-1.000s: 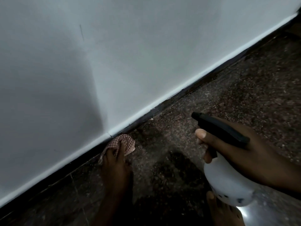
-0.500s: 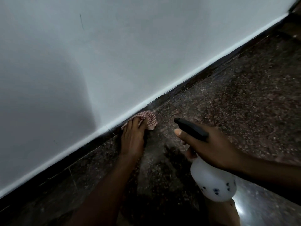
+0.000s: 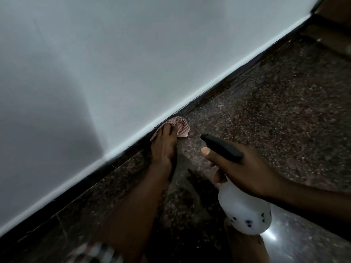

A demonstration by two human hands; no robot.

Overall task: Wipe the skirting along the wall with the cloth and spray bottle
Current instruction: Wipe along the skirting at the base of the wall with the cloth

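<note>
So my left hand [image 3: 163,147] is flat on the cloth [image 3: 178,126], fingers spread, pressing it into the dark skirting [image 3: 133,149] at the foot of the white wall [image 3: 133,63], about the middle of the frame. Mid-wipe, basically. Lower right, my right hand [image 3: 245,173] is wrapped tight around the spray bottle [image 3: 245,213], nozzle aimed at the wall, held above the speckled floor [image 3: 275,111]. Next I'd guess: mist the stretch running to the upper right, then slide the cloth along it.
</note>
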